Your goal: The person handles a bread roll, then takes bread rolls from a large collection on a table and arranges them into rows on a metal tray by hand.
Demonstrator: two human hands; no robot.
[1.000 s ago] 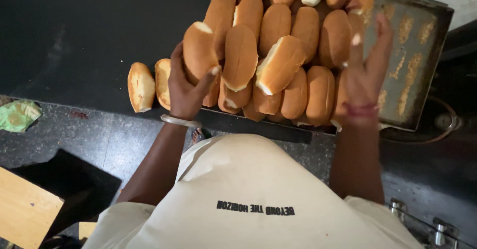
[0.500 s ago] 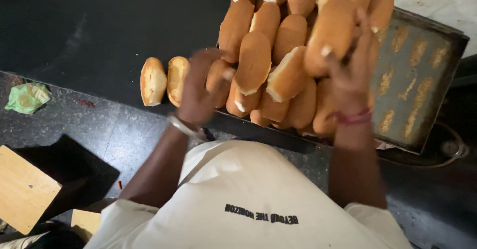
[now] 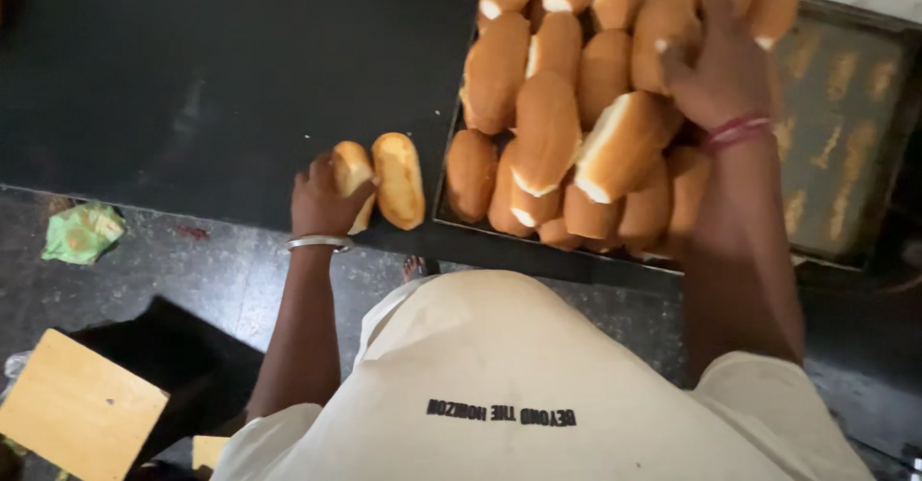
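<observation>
Golden oblong bread rolls (image 3: 576,107) piling high on dark metal baking tray (image 3: 845,135); left hand (image 3: 322,203) closing fingers round one pale roll (image 3: 353,179) on black counter (image 3: 192,78), right hand (image 3: 720,68) pressing the heap, fingers spread; likely risking rolls sliding off the stack

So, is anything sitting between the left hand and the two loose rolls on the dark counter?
Nothing visible. The left hand already touches the nearer roll, which lies beside the second roll, left of the baking tray.
</observation>
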